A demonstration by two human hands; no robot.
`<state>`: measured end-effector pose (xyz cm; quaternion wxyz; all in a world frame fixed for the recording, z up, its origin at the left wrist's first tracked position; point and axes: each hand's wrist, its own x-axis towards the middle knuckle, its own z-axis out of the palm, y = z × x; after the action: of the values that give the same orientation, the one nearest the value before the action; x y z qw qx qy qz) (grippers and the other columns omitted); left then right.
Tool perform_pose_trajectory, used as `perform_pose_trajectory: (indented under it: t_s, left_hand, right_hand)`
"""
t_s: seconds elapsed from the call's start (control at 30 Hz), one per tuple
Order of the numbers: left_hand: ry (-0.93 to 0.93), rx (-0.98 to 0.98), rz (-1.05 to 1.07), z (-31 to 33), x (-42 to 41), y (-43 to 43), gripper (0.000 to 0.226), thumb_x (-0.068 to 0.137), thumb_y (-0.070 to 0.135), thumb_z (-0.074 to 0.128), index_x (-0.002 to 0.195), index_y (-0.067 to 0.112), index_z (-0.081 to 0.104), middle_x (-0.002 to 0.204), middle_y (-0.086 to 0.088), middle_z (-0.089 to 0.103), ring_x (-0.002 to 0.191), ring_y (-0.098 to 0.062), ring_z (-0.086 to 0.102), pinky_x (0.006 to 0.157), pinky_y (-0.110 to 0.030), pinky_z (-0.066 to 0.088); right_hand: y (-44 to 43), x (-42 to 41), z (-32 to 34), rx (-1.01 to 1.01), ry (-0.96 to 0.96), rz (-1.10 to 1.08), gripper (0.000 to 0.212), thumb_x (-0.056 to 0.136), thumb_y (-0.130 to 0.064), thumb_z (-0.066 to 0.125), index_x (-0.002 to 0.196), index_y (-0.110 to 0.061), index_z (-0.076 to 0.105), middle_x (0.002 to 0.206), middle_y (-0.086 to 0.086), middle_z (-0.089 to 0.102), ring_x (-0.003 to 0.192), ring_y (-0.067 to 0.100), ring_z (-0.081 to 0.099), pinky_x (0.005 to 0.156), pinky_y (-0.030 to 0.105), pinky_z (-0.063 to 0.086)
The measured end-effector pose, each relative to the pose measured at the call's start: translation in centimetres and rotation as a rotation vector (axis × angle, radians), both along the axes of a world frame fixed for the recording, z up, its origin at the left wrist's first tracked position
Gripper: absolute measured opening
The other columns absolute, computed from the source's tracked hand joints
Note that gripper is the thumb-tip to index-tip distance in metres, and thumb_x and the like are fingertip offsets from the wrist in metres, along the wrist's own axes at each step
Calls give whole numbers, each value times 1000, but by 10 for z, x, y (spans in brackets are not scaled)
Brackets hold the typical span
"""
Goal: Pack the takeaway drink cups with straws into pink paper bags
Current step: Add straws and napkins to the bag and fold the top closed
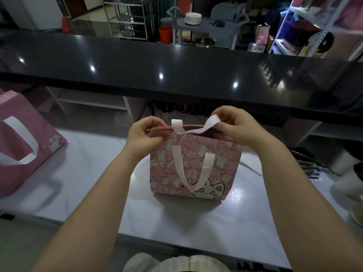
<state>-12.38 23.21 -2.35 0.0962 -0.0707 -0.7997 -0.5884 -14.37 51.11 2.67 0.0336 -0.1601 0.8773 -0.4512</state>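
Pink paper: a spare bag lay at far left. On the white worktop, the left hand pinched the rim of the upright patterned bag; the right hand pinched its rear handle. Step judged: opening the mouth. Next, spreading it to admit a cup; none was clearly identifiable.

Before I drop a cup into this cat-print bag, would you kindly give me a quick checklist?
1. The cat-print bag stands upright on the white counter: ok.
2. The left hand grips the bag's top edge: ok.
3. The right hand pinches the far handle: ok.
4. The near handle hangs outside, down the front: ok.
5. Its mouth open wide enough for a cup: cannot tell.
6. Cup with straw within reach: cannot tell; only blurred white shapes at right.
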Motion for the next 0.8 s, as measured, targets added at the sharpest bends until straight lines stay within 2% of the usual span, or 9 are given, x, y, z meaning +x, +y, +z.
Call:
perform_pose_trajectory:
  t_s: [0.07, 0.17, 0.33, 0.43, 0.57, 0.63, 0.67, 0.73, 0.8]
  left_hand:
    - [5, 2, 11, -2, 2, 0, 31, 74, -1, 79, 82, 27, 72, 85, 16, 69, 86, -2, 64, 68, -18, 55]
    - [3, -17, 35, -5, 3, -1, 32, 74, -6, 76, 80, 25, 72, 84, 16, 69, 90, -2, 63, 72, -19, 56]
    - [21, -35, 45, -5, 3, 1, 28, 75, -6, 75, 80, 22, 72, 90, 8, 69, 89, 2, 62, 72, -16, 54]
    - [53, -34, 45, -6, 4, 1, 30, 75, -8, 74, 79, 21, 72, 93, 1, 69, 87, 3, 63, 71, -12, 52]
    - [55, -31, 82, -12, 3, 3, 32, 76, -6, 74, 80, 25, 72, 92, 5, 69, 90, 0, 63, 70, -9, 50]
    - [62, -13, 86, -14, 3, 3, 33, 76, -6, 74, 81, 26, 72, 90, 9, 69, 88, 3, 63, 69, -9, 50]
    - [64, -8, 85, -15, 3, 3, 34, 75, -6, 75, 81, 27, 72, 89, 10, 69, 87, 2, 63, 70, -10, 51]
    - [58, 8, 84, -18, 4, 2, 35, 75, -5, 76, 80, 30, 73, 87, 12, 70, 86, -1, 64, 73, -13, 53]
    - [51, 35, 89, -19, 4, 2, 35, 75, -4, 76, 80, 30, 73, 85, 13, 71, 86, -3, 66, 74, -15, 54]
  right_hand:
    - [-1, -5, 7, -100, -82, -28, 7, 93, -33, 62, 90, -35, 68, 91, -8, 73, 88, 13, 70, 77, 35, 59]
    - [-2, -17, 13, -194, -155, -71, 28, 95, -46, 55, 84, -25, 71, 89, 0, 75, 87, 24, 72, 80, 39, 59]
    - [1, -37, 0, -288, -170, -271, 15, 90, -34, 66, 91, -19, 69, 83, 4, 74, 73, 21, 70, 75, 38, 57]
    - [19, -24, -15, -440, -143, -316, 14, 85, -23, 73, 98, -20, 67, 93, 4, 75, 85, 20, 72, 74, 30, 56]
    - [40, 24, -42, -734, -33, -346, 10, 80, -20, 75, 82, -25, 67, 108, 5, 71, 100, 22, 67, 90, 42, 52]
    - [42, 47, -61, -760, -62, -292, 9, 75, -22, 76, 79, -25, 68, 122, 4, 65, 115, 26, 60, 101, 49, 46]
    - [40, 55, -68, -718, -93, -266, 12, 72, -28, 78, 80, -26, 70, 131, 3, 61, 122, 27, 56, 103, 50, 44]
    - [36, 65, -76, -650, -140, -229, 43, 60, -51, 84, 89, -22, 71, 142, -2, 52, 131, 24, 49, 103, 48, 44]
    - [37, 66, -76, -723, -151, -171, 61, 55, -61, 84, 98, -19, 70, 148, -6, 45, 136, 20, 43, 106, 44, 41]
